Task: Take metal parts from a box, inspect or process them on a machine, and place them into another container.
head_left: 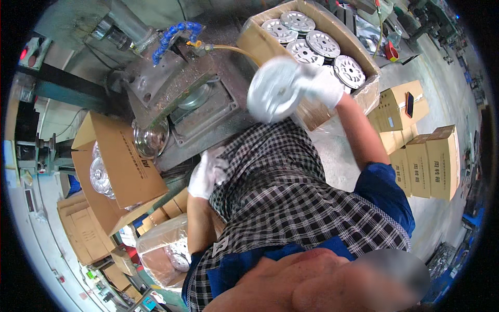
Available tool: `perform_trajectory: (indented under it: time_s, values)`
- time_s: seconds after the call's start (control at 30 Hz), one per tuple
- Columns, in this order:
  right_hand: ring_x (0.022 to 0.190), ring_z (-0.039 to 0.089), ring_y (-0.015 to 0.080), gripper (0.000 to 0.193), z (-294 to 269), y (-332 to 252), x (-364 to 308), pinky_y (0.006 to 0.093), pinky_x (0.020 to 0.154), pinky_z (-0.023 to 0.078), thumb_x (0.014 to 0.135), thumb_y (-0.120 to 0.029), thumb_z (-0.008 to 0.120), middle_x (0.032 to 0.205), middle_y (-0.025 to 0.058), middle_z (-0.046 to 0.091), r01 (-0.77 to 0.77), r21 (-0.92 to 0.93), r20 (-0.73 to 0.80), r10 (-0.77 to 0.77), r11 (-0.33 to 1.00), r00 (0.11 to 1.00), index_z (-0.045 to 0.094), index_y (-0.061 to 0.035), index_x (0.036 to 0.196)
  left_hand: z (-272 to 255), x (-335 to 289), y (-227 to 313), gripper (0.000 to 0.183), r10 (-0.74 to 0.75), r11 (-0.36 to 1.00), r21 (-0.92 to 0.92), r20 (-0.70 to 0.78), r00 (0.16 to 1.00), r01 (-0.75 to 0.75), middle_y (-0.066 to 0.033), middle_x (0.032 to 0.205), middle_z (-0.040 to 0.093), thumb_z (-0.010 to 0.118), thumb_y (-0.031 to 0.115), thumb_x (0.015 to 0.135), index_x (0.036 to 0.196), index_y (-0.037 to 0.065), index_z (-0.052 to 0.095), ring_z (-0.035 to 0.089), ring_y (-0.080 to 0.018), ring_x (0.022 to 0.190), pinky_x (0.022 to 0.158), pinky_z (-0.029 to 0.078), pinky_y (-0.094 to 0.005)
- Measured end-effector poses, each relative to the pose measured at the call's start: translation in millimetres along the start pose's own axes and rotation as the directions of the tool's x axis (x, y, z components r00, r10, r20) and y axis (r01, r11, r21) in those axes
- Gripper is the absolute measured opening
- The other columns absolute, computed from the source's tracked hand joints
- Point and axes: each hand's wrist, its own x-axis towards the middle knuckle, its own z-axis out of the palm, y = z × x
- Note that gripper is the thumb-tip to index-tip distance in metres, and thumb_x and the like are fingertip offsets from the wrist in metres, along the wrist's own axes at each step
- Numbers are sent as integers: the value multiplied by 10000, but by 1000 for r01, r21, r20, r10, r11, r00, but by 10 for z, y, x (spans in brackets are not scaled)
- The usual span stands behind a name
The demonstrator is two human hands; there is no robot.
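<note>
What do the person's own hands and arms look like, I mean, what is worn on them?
The left hand and the right hand wear plain white gloves reaching the wrists. The forearms are uncovered; dark blue sleeves end near the elbows.

Machine [161, 86] ahead; left of it, a carton [132, 177] with discs [100, 174] inside; right, a second carton [347, 39] of stacked discs [323, 43]; farther right, a phone [409, 105] on a box [392, 109].

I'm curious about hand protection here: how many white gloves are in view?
2: one on the left hand, by the checked apron; one on the right hand, which holds a blurred disc. Others may be hidden.
</note>
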Motion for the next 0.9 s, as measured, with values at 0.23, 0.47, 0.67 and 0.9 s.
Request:
perform_trajectory:
  time_s: [0.23, 0.47, 0.67, 0.9]
  values:
    - [468, 420, 92, 260, -737, 1322, 1439, 242, 387, 343, 867, -190, 613, 671, -8, 526, -80, 595, -509, 452, 800, 733, 561, -143, 1118, -532, -410, -177, 605, 103, 980, -137, -271, 957, -144, -74, 764, 608, 412, 510, 928, 1260, 6, 456, 517, -117, 522, 456, 402, -230]
    - [779, 619, 243, 464, -534, 1968, 2360, 363, 624, 513, 798, -375, 662, 978, 123, 631, -441, 428, -569, 615, 789, 546, 585, -69, 1138, -630, -979, -251, 529, 160, 973, -43, -588, 793, -228, -44, 754, 587, 452, 482, 925, 1188, 30, 534, 498, -111, 539, 475, 398, -229]
    - [1134, 528, 338, 571, -434, 907, 1901, 399, 948, 407, 875, -479, 425, 1203, 205, 556, -564, -590, -460, 334, 577, 823, 599, -4, 1138, -712, -1471, -405, 488, 149, 884, -181, -765, 627, -431, -9, 719, 549, 481, 442, 925, 1185, 34, 541, 471, -70, 553, 488, 380, -187]
    - [1175, 495, 338, 644, -872, 1625, 2148, 373, 980, 382, 833, -525, 473, 1244, 207, 530, -482, -661, -347, 335, 575, 876, 568, 8, 1182, -1303, -1814, -379, 478, 253, 869, -125, -720, 647, -479, 13, 757, 563, 420, 435, 952, 1201, 43, 537, 510, -54, 593, 485, 422, -154]
